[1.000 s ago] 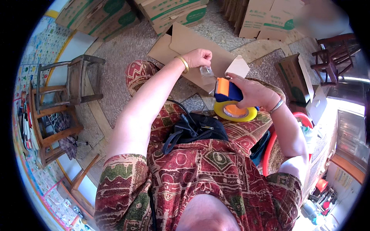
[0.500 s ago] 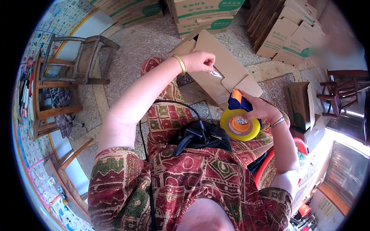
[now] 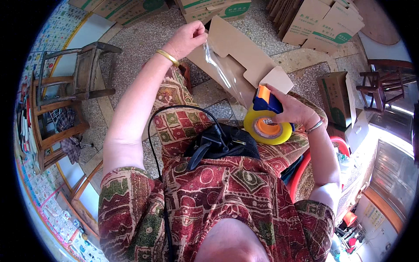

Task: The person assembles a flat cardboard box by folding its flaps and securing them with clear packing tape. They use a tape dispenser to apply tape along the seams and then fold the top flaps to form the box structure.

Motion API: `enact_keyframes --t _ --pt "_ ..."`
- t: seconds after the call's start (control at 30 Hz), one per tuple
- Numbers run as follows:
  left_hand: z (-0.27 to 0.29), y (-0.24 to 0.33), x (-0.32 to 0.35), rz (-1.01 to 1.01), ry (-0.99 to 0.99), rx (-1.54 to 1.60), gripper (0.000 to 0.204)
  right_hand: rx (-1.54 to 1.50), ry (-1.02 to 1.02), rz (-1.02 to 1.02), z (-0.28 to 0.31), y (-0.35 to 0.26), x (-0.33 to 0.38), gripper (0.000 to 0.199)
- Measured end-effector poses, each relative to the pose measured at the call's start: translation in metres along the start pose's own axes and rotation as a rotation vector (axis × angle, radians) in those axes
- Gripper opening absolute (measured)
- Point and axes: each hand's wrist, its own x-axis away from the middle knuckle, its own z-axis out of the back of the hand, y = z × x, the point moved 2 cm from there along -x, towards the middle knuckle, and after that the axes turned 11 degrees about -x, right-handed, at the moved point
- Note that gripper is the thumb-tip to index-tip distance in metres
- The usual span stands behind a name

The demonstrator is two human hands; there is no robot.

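My left hand (image 3: 188, 39), a gold bangle at its wrist, is closed on the loose end of a strip of clear tape (image 3: 222, 72). The strip stretches taut down to the tape dispenser (image 3: 267, 114), which has a yellow roll, an orange core and a blue and orange head. My right hand (image 3: 293, 107) grips that dispenser by its blue body, above my right thigh. Beneath the tape a brown cardboard box (image 3: 248, 48) lies slanted in front of my knees, with its flaps showing. Whether the tape touches the box I cannot tell.
Printed cartons (image 3: 214, 9) stand ahead, and flattened cardboard (image 3: 321, 22) is stacked at far right. Wooden chairs (image 3: 89, 72) line the left side; a small stool (image 3: 373, 94) and an open box (image 3: 338, 98) are at right. A red-rimmed basket (image 3: 301, 174) sits by my right arm.
My left hand has moved up and to the left, drawing out a longer strip of tape. The dispenser in my right hand has shifted slightly up and left.
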Motion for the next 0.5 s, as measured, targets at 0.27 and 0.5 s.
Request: enact_keyframes --t 0.27,0.5 --pt "0.037 0.007 -0.007 -0.161 -0.208 -0.337 0.022 -0.057 -0.02 -0.042 -0.003 0.001 -0.006 0.094" --pt "0.011 -0.032 -0.009 0.049 -0.335 0.035 0.025 -0.076 -0.036 -0.055 -0.004 0.001 -0.006 0.095"
